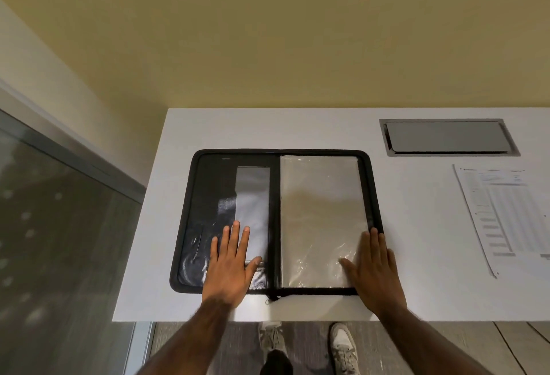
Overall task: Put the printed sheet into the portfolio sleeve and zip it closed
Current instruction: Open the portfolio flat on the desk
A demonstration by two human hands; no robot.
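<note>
One portfolio (276,222) lies open on the table (416,300), long axis left to right. Both hands press flat on it, fingers spread, grasping nothing: left hand (230,267) on its left half, right hand (376,270) on its clear sleeve (318,213). Right of it, one printed sheet (503,219) points away, text illegible, edge cut off.

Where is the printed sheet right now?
The printed sheet lies flat on the table's right side, right of the open portfolio, untouched by either hand.

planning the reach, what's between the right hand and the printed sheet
Only bare white table, as the head view shows. The right hand lies flat on the open portfolio's right edge; the printed sheet lies apart, further right.
</note>
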